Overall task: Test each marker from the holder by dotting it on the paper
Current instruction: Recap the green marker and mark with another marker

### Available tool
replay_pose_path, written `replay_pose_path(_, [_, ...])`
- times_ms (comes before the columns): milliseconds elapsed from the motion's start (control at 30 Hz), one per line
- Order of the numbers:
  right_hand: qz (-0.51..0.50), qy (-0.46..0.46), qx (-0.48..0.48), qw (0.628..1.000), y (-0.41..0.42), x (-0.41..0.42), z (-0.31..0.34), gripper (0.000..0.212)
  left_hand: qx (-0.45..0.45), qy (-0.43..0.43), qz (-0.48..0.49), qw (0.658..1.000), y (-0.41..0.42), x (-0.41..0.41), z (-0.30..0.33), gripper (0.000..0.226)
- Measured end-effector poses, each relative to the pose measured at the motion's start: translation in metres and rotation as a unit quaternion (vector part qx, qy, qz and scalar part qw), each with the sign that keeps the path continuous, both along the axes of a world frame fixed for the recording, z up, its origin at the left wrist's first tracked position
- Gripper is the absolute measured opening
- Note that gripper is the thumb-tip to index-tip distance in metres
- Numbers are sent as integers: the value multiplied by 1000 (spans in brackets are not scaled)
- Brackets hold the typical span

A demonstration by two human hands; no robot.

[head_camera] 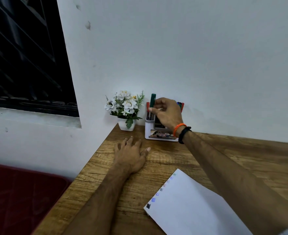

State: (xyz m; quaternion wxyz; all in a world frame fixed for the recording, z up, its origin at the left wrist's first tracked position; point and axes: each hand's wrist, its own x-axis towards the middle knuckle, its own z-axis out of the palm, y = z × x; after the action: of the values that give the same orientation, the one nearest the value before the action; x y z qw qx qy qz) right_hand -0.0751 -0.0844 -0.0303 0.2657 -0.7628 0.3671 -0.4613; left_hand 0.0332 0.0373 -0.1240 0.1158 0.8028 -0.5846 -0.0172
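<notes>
Against the wall, white plastic marker holder contains markers; right hand pinches green-capped marker upright there, left hand lies flat, fingers spread, on wooden table.

The right hand covers most of the holder — the markers behind it show only as red and blue tips. The green marker hides its lower end inside the holder. The label on the holder's front is too small to read. The paper is cut by the bottom edge — its dots blur together.
</notes>
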Motion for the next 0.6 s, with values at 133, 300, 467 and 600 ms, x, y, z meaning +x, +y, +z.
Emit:
replay_pose_path(133, [15,-81,-48,995,13,-16,22,27,2,1,2,1000,1,-1,1,66])
replay_pose_path(300, [94,-101,10,990,40,-47,22,16,-85,77,-28,993,3,-7,10,63])
replay_pose_path(467, [102,-35,65,992,63,-90,-14,15,-223,433,-130,864,18,-36,39,46])
replay_pose_path(600, [117,22,73,990,84,-126,-37,20,-195,521,-191,809,29,-52,49,37])
